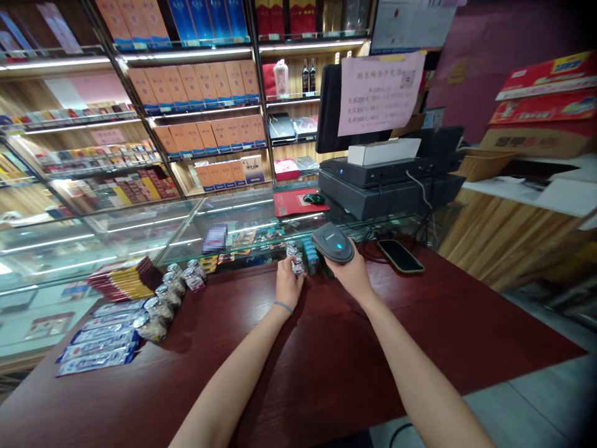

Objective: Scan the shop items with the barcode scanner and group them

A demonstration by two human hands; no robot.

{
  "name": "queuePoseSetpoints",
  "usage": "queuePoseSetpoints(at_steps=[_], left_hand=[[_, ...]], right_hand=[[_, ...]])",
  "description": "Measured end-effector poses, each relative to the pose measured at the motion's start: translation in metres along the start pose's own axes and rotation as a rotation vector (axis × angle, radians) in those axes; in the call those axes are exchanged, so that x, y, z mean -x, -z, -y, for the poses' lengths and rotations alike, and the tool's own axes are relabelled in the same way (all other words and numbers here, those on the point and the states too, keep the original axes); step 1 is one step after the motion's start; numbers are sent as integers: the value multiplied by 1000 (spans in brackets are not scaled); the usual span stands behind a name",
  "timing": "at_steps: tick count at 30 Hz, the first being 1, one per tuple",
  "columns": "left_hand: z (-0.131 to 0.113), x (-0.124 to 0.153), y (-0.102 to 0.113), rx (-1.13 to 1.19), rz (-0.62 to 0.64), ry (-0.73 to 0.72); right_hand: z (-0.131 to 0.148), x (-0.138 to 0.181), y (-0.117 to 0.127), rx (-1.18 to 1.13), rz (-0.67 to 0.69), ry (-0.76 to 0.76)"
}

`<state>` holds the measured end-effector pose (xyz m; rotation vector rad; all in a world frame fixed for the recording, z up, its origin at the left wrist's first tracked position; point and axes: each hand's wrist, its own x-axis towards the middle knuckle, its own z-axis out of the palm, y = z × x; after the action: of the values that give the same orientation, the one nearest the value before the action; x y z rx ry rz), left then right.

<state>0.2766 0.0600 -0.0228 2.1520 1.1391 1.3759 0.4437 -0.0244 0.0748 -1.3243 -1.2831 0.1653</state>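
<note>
My right hand [355,274] is wrapped round the handle of a dark barcode scanner [332,242] with a lit blue light on top. The scanner's head points left, above a row of small blue packs [310,255]. Just left of these packs, my left hand [288,287] has its fingers closed on a small jar [297,266] with a silvery lid. Another such jar stands right behind it. More lidded jars [158,305] stand in a row at the left of the dark red counter [224,348]. The fingertips of my left hand are partly hidden.
Blue-white packets [97,348] and stacked maroon-yellow packs [125,278] lie at the left. A phone [400,256] rests right of the scanner, near cables. Behind stand a glass display case [186,218], a mouse [314,198], and a monitor [329,109] on dark till boxes.
</note>
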Motion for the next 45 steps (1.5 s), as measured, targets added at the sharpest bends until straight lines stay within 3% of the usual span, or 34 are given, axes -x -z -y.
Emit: queuePoseSetpoints(at_steps=[5,8,12,18,23,26,36,45], left_hand=[[-1,5,2,18,-11,37],[0,10,20,-2,-30,36],[16,16,71,-91,-142,-11],[60,23,163,-274,-337,22],[89,28,209,-369,-477,82],[103,29,218,-354,-488,134],[126,32,212,-268,-294,259],[124,31,205,-314,-377,192]], right_hand=[[5,4,-4,-31,39,-19],[6,8,-7,-41,69,2],[8,15,-12,-44,125,-33],[16,27,-29,-66,170,-4],[17,43,-50,-101,225,15],[21,57,-61,-140,322,-15],[42,81,-72,-128,618,-25],[53,85,-71,-108,543,-54]])
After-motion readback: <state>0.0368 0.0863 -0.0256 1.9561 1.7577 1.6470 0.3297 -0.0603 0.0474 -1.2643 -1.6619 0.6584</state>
